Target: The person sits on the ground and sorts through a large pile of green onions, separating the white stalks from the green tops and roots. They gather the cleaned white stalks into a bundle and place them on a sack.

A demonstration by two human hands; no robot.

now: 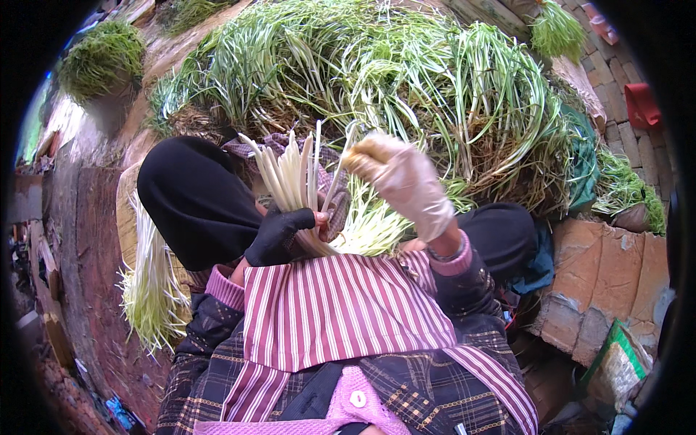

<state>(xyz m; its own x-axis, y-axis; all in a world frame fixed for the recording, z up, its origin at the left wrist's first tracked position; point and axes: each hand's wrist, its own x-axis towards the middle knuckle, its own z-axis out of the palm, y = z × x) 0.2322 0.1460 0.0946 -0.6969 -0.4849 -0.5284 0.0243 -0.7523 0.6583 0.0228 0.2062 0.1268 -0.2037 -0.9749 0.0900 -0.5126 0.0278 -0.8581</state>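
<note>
My left hand (pixel 288 231), in a black fingerless glove, is closed around a bunch of pale stalks (pixel 291 179) with their white ends pointing up, above my lap. Raised to the right of the bunch is my right hand (pixel 399 176), in a whitish glove with yellowish-stained fingers. Its fingers are curled at the tip of one stalk that leans out from the bunch; motion blur hides whether they grip it. Light green leaves (pixel 375 223) fan out over my lap below the right hand. A checked cloth (pixel 331 163) lies behind the bunch.
A large heap of leafy green plants with brown roots (pixel 402 81) lies in front of my knees. A bundle of pale stalks (pixel 155 272) rests on a wooden board beside my left knee. Flattened cardboard (pixel 603 272) sits at the right, near a brick pavement (pixel 625 114).
</note>
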